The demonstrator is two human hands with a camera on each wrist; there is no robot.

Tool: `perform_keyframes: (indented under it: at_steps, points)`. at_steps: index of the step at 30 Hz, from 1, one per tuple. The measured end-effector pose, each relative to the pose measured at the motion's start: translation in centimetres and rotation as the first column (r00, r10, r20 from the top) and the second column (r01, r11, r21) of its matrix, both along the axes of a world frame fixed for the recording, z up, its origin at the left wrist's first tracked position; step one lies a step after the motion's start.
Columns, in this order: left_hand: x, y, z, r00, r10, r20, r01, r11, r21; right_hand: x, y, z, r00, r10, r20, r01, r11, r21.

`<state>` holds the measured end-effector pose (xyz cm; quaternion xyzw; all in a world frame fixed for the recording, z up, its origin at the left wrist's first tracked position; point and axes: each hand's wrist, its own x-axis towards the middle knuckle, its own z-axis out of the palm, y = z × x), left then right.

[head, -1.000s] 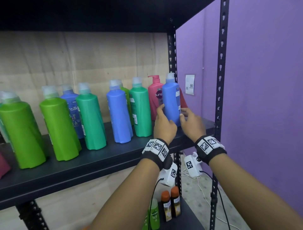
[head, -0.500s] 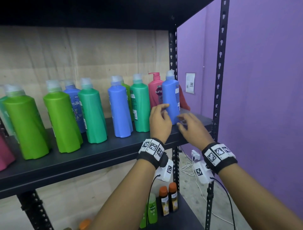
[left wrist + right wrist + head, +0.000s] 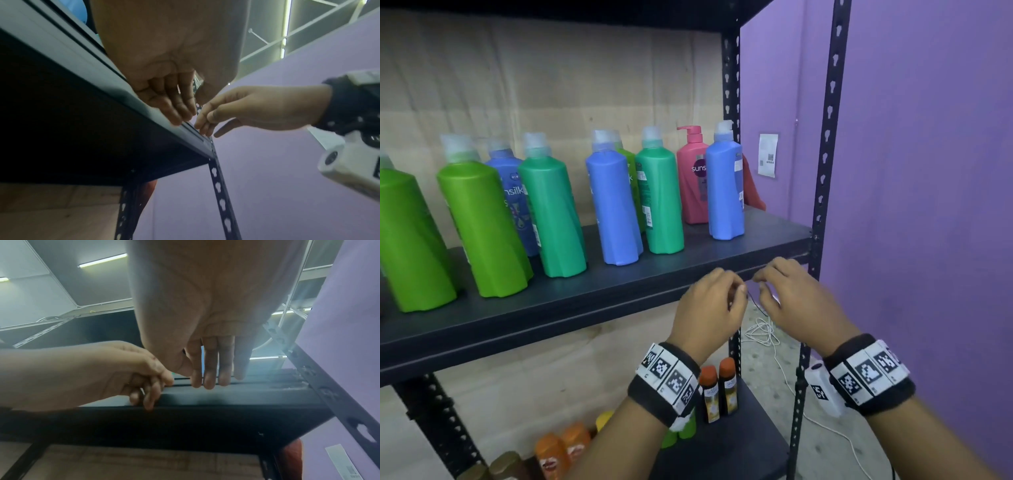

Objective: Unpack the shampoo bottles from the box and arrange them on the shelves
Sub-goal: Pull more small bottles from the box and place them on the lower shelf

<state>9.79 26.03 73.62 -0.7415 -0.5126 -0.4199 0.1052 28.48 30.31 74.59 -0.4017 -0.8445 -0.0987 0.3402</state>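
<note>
- blue shampoo bottle [image 3: 725,192] is standing upright at the right end of the shelf [image 3: 619,284], just in front of the pink pump bottle [image 3: 692,178], apart from both hands.
- left hand [image 3: 710,305] is hanging empty just in front of the shelf's front edge, fingers loosely curled, holding nothing.
- right hand [image 3: 792,298] is sitting beside it, near but not clearly touching, fingers hanging loose and close together, thumb tip near the index; nothing in it.
- box is not showing in any view, so remaining count cannot be told.
- handling guess: bottle is looking like rigid smooth plastic, probably heavy if full and a bit slippery; tall with a narrow base, so likely tippy; best taken round the mid body, not by the translucent cap [image 3: 723,131].
- head view is giving the full row: green bottles [image 3: 479,226], teal bottle [image 3: 551,212], another blue bottle [image 3: 614,209].
- wrist views are missing the bottles almost entirely; they are looking up from below, showing fingertips [image 3: 180,112] level with the shelf lip and the perforated upright post [image 3: 222,194].
- right wrist view is showing the right fingers [image 3: 209,366] straight-ish, side by side, and ceiling lights.
</note>
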Motion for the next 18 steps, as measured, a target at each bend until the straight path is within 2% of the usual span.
perform_keyframes:
  at_steps: [4,8,11,14,18]
  points:
    - [-1.0,-1.0,-3.9,0.957,0.15,-0.249,-0.189,0.972,-0.141,-0.8,-0.9,-3.0,0.995,0.026,0.097,-0.012,0.99,-0.14]
    - [-2.8,-1.7,-8.9,0.908,0.194,-0.371,-0.336,0.867,-0.368,-2.6,-1.9,-6.7,0.971,0.076,0.225,-0.002,0.95,-0.312]
    - [-4.3,-2.7,-12.7,0.904,0.179,-0.388,-0.373,0.774,-0.512,-4.5,-2.7,-9.9,0.932,0.143,0.332,0.03,0.885,-0.465]
    - [-5.6,-4.2,-16.7,0.903,0.173,-0.392,-0.4,0.668,-0.627,-6.3,-3.6,-13.6,0.897,0.244,0.368,0.062,0.755,-0.653]
    - [-6.8,-7.0,-22.4,0.922,0.14,-0.361,-0.377,0.538,-0.754,-8.1,-5.4,-18.8,0.853,0.334,0.401,0.117,0.627,-0.77]
